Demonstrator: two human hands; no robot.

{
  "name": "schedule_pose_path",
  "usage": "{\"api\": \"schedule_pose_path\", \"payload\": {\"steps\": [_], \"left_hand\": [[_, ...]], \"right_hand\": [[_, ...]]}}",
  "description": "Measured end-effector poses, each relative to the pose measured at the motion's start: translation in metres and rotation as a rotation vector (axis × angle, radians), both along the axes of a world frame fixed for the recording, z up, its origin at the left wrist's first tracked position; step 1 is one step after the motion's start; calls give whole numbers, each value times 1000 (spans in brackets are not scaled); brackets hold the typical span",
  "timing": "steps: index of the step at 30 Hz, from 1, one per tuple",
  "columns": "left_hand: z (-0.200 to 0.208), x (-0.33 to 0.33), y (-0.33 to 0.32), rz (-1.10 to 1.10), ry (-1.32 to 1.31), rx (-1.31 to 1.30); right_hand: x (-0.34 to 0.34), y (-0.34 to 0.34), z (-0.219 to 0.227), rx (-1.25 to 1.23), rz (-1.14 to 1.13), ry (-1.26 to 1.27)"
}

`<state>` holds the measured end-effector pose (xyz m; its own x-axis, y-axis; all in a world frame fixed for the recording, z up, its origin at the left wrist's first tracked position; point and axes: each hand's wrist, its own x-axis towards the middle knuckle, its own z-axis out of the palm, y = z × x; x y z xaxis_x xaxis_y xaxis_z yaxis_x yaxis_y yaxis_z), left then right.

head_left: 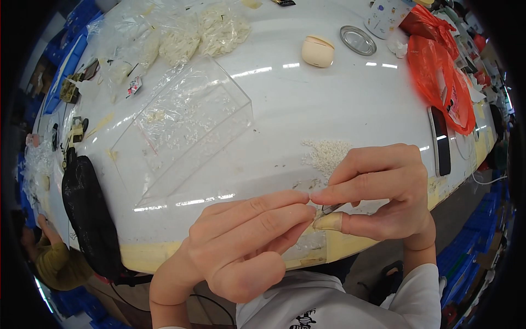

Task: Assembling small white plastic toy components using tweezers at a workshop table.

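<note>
Beside the pile of white bits [327, 154], left hand [235, 237] and right hand [392, 189] touch.
The right pinches a thin dark piece [332, 208]; the left's grip is unclear.

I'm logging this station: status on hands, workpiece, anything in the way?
Left hand, right hand: fingertips close together. Thin dark piece: in right grip. White bits: heaped beside right hand.

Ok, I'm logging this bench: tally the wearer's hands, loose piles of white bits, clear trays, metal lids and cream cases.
Wearer's left hand and right hand: 2
Loose pile of white bits: 1
Clear tray: 1
Metal lid: 1
Cream case: 1
Total: 6
</note>
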<state>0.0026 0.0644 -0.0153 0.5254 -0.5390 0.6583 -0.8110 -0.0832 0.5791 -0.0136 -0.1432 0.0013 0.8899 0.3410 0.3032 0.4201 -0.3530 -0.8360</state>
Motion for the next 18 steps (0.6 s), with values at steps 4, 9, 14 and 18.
{"api": "schedule_pose_path", "payload": {"steps": [4, 9, 14, 18], "left_hand": [[1, -1, -1, -6, 37, -1], [4, -3, 0, -10, 131, 37], [2, -2, 2, -32, 159, 38], [0, -2, 2, -41, 156, 28]], "right_hand": [[0, -1, -2, -10, 3, -18], [0, 0, -3, -11, -10, 3], [-1, 1, -2, -39, -20, 12], [-1, 1, -2, -58, -14, -11]]}}
